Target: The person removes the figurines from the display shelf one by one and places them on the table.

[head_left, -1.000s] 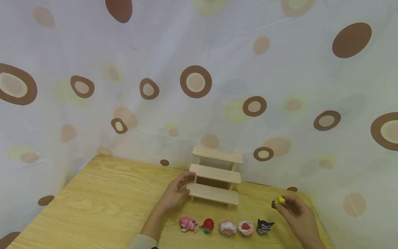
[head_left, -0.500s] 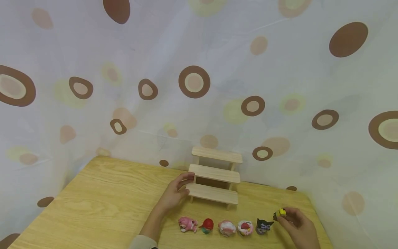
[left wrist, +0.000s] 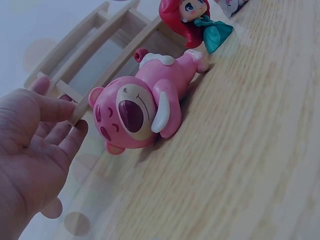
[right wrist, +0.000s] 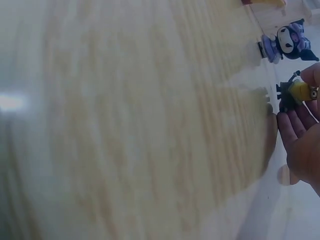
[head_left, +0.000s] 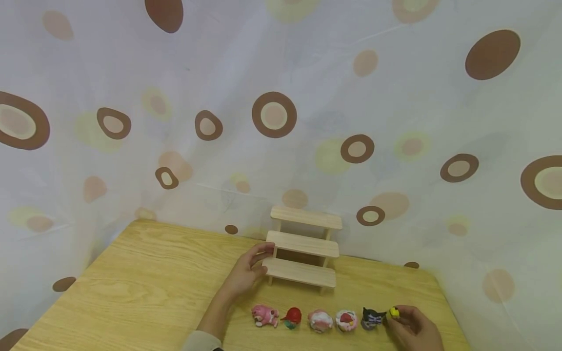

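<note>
A three-step wooden display stand (head_left: 303, 243) stands near the back edge of the table. My left hand (head_left: 243, 275) holds its left end, thumb at the lowest board and fingers at the middle one. My right hand (head_left: 417, 329) pinches a yellow Minion figurine (right wrist: 300, 91), upright at the right end of a row of figurines. Beside it is a black-and-purple Kuromi figurine (head_left: 372, 318). Leftward follow a pink-and-white figurine (head_left: 346, 321), another pink-and-white one (head_left: 320, 321), a red-haired mermaid figurine (left wrist: 200, 22) and a pink bear (left wrist: 145, 102) lying on its belly.
The wood-grain table (head_left: 145, 287) extends to the left of the stand. Behind it hangs a pale curtain-like sheet (head_left: 219, 161) with brown and beige ovals. The table's right edge runs close to my right hand.
My right hand has come down and toward me with the Minion figurine, to beside the Kuromi figurine. The left hand and the stand have stayed in place.
</note>
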### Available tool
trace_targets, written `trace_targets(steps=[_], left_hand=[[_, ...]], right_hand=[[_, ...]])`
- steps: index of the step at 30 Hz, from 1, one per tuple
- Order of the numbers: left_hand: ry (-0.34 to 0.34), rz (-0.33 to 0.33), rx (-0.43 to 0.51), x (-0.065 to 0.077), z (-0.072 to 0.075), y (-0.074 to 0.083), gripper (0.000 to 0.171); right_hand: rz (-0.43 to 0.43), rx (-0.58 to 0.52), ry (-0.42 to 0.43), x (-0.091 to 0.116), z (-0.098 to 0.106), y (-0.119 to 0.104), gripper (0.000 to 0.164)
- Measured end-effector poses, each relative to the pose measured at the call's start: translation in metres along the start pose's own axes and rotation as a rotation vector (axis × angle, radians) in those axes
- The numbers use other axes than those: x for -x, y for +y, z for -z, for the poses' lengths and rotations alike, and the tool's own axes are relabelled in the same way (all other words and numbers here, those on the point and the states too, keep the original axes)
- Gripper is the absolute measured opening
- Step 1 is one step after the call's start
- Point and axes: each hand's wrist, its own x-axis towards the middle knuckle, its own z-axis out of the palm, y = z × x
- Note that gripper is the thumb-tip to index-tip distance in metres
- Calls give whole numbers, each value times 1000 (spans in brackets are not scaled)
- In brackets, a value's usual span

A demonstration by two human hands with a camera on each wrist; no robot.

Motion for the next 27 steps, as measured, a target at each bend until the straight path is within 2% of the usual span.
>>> trace_targets(steps=[10,18,27], left_hand=[[-8,-11,-10,-2,2,-5,64],[-12,-19,-2,-1,2,-5,63],[-10,4,14,0,1,-2,64]], right_hand=[[36,-20,-5,-1,-9,6,50],[80,48,-9,10,-15,-3,51],[66,48,-25,8,-13,-3,64]])
